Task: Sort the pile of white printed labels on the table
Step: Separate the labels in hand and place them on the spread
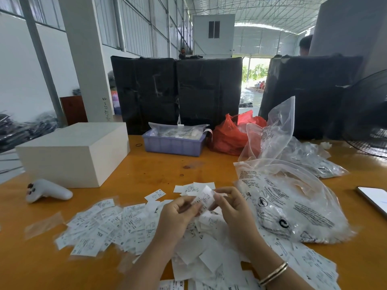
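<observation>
Both hands, left hand (178,214) and right hand (232,210), pinch one label (204,198) above the pile (109,227).

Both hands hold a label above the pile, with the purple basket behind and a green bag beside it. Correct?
Not quite. The bag beside the purple basket is red, as the head view shows. Both the left hand and right hand do hold a label above the pile.

Left of the fingers: white box (73,152) and white handheld controller (47,191) on the orange tabletop (31,258). Beyond the fingers: purple tray (173,144), red bag (230,136), black wrapped bales (178,91). Right of the fingers: clear printed bags (293,206), phone (374,198), black fan (368,114).
</observation>
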A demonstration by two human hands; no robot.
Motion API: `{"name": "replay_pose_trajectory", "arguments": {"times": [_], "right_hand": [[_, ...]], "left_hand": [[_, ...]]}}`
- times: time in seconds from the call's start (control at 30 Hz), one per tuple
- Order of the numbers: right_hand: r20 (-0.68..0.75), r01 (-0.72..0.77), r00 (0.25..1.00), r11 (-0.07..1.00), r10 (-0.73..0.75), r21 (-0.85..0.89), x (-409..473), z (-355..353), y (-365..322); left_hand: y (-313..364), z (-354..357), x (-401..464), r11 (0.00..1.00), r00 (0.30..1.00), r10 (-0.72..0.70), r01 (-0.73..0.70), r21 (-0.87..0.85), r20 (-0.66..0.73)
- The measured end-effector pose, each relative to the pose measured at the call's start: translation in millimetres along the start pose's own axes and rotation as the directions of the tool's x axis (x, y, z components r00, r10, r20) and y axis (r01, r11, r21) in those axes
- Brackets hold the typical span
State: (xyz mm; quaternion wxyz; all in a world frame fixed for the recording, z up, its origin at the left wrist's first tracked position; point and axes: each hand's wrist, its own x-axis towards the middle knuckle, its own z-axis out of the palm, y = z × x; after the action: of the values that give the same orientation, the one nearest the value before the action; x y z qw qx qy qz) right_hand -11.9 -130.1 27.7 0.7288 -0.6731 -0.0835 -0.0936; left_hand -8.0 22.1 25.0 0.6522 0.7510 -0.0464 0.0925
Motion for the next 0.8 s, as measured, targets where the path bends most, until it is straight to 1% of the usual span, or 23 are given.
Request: {"name": "replay_pose_trajectory", "arguments": {"times": [0.1, 0.27, 0.47, 0.57, 0.63, 0.73, 0.77, 0.8], "right_hand": [[-0.027, 0.047, 0.998, 0.995, -0.05, -0.086, 0.8, 1.5, 3.0], [-0.033, 0.031, 0.999, 0.996, -0.033, -0.081, -0.2, 4.5, 3.8], [-0.033, 0.0, 0.999, 0.998, -0.002, -0.065, 0.2, 5.3, 3.5], [-0.036, 0.026, 0.999, 0.994, -0.03, -0.105, -1.0, 4.6, 1.9], [-0.004, 0.07, 0.997, 0.977, -0.072, -0.203, -2.8, 4.8, 0.4], [0.123, 0.156, 0.985, 0.915, -0.118, -0.371, -7.0, 7.3, -1.7], [0.148, 0.179, 0.98, 0.902, -0.131, -0.392, -7.7, 7.2, -3.0], [0.158, 0.191, 0.977, 0.907, -0.141, -0.376, -7.9, 6.7, -4.3]], "left_hand": [[0.0, 1.2, -0.8, 0.999, 1.0, -0.005, 0.005, -0.043, 0.008], [-0.2, 1.6, -0.9, 0.997, 1.0, -0.008, 0.008, -0.07, 0.005], [1.4, 0.8, -2.4, 1.0, 1.0, -0.001, 0.001, -0.01, -0.005], [2.3, 0.2, -3.2, 1.0, 1.0, 0.007, -0.007, 0.008, -0.008], [1.8, -0.5, -2.8, 1.0, 1.0, 0.014, -0.013, 0.02, -0.018], [2.9, -2.1, -2.3, 1.0, 1.0, 0.021, -0.021, 0.016, -0.004], [3.6, -3.3, -1.7, 1.0, 1.0, 0.021, -0.021, 0.015, 0.0], [4.8, -5.6, -1.3, 1.0, 1.0, 0.019, -0.019, 0.014, -0.009]]}}
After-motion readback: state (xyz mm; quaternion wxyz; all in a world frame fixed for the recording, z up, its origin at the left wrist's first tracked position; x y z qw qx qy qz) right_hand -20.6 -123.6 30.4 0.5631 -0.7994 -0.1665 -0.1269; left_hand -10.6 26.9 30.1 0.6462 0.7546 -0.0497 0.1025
